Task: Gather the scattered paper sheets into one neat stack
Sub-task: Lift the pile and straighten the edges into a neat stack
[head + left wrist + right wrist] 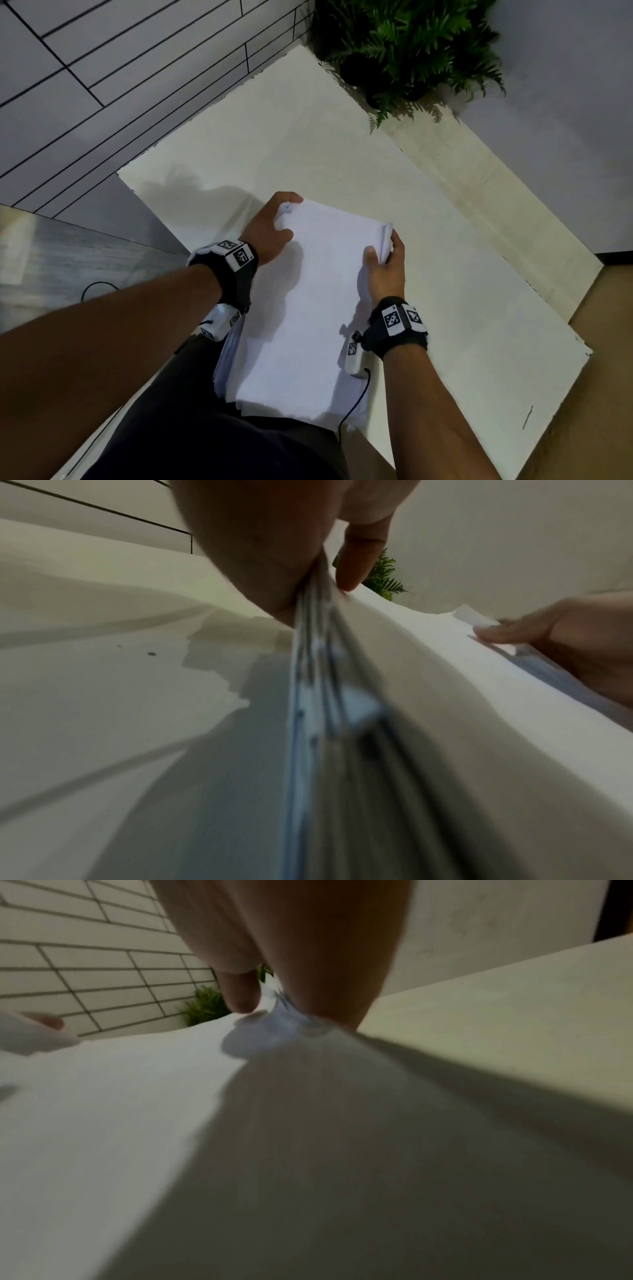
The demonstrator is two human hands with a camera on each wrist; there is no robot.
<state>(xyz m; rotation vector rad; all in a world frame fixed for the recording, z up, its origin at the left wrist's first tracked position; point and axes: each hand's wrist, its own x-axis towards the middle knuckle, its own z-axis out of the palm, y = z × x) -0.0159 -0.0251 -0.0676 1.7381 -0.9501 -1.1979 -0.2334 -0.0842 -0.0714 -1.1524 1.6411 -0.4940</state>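
Both hands hold the gathered paper stack (301, 308) by its far corners, lifted off the bench (479, 274) and tilted toward the person: left hand (270, 229) with fingers curled round the far left corner, right hand (385, 267) pinching the far right corner, thumb on top, where one sheet's corner curls up. Near edge of the stack hangs over the person's lap — layers there look fanned and uneven on the left side, and the left-wrist view shows staggered sheet edges (318, 696). Judgement: squaring step not finished; best done by loosening both grips slightly, standing the stack on one edge and tapping it on the bench, then turning and tapping the adjacent edge; too tight a pinch would likely keep the sheets from sliding level. No loose sheets visible on the pale, matte bench. Potted fern (411, 44) at the far corner, tiled wall (120, 68) to the left, plain wall to the right.
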